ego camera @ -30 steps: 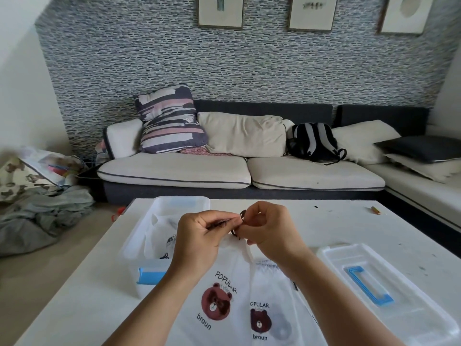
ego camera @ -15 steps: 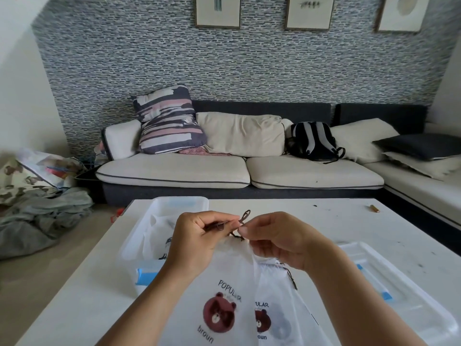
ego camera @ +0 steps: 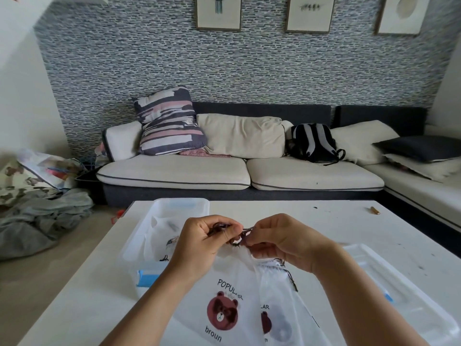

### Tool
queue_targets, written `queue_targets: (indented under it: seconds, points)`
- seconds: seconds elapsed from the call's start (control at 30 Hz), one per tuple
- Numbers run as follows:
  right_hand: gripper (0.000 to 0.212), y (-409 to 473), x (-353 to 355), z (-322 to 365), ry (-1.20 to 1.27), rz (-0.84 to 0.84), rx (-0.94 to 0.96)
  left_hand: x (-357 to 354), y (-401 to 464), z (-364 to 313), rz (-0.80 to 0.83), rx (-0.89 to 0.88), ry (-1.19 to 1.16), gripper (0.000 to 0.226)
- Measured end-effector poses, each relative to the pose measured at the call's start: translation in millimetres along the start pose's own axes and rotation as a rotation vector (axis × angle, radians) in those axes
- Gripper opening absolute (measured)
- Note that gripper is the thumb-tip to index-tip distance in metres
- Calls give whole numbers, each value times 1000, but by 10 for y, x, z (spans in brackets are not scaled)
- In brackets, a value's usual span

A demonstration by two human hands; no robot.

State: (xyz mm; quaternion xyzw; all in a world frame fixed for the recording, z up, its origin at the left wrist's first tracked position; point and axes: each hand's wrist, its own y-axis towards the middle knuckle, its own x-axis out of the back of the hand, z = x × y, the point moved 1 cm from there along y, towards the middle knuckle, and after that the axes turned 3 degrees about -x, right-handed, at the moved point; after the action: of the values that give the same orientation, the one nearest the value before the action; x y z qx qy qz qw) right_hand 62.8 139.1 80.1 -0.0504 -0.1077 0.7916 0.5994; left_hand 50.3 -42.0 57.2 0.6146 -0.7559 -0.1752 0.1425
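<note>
A translucent white drawstring bag [ego camera: 229, 293] printed with a brown bear and the word POPULAR hangs over the white table [ego camera: 82, 303]. Its gathered mouth is held up between my two hands. My left hand [ego camera: 203, 242] pinches the dark brown drawstring [ego camera: 245, 229] at the bag's mouth. My right hand [ego camera: 280, 239] pinches the same cord just to the right, fingertips nearly touching the left hand's. A second bag [ego camera: 279, 320] with the same print lies behind it, its cord end [ego camera: 290, 277] trailing on the right.
A clear plastic box [ego camera: 139, 248] with a blue latch stands left of my hands and holds more white bags. Its clear lid [ego camera: 411, 303] with a blue handle lies on the right. A small brown stub [ego camera: 375, 210] lies at the table's far right. A sofa stands beyond.
My right hand has closed in on the left one and lowered slightly; the loop of cord that stood up between them has been drawn down.
</note>
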Motion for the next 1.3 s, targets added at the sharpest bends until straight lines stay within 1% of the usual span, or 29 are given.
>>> queue_targets:
  seconds: [0.03,0.07,0.13,0.17,0.2,0.3,0.37,0.4,0.53,0.6,0.7,0.77,0.83,0.87,0.93,1.07,1.17,1.23,1.3]
  points:
    - [2,-2,-21,-4,13,-3,1,-2,-2,5,7,15,-11,11]
    - [6,-5,-43,-10,33,-4,7,2,-2,10,12,28,-18,12]
    - [27,-5,-77,-19,76,-4,28,26,9,12,13,37,-12,13]
    - [34,-7,-85,-18,78,-8,44,39,17,12,9,37,-5,12]
    - [34,-12,-84,-11,61,-15,67,51,20,9,4,36,-4,12]
    - [15,-18,-26,19,-16,-87,154,64,18,-14,-12,36,-9,12]
    - [8,-29,21,37,-45,-125,194,70,19,-22,-30,42,11,14]
    - [8,-33,40,42,-42,-127,206,79,18,-25,-37,45,21,15]
    - [26,-34,64,65,0,-92,252,105,12,-22,-38,37,50,8]
    - [30,-14,52,50,-1,-75,265,102,11,-17,-38,32,46,7]
    - [17,13,34,35,11,-83,280,91,14,-20,-32,40,29,11]
    - [9,6,34,47,19,-113,281,90,23,-14,-33,52,28,8]
    - [4,-12,41,60,16,-121,269,91,22,-7,-40,68,29,5]
    - [3,-23,40,68,13,-115,259,95,18,-1,-44,70,28,8]
    - [4,-34,28,77,12,-96,246,97,16,11,-50,66,33,14]
    - [2,-38,-67,106,-3,-29,276,75,28,15,-110,30,63,7]
    - [13,-46,-131,107,-78,23,302,50,7,22,-151,42,36,14]
    - [17,-37,-153,93,-107,32,316,31,-10,29,-158,50,24,16]
    - [15,-24,-168,77,-117,6,323,15,-16,24,-169,57,-2,17]
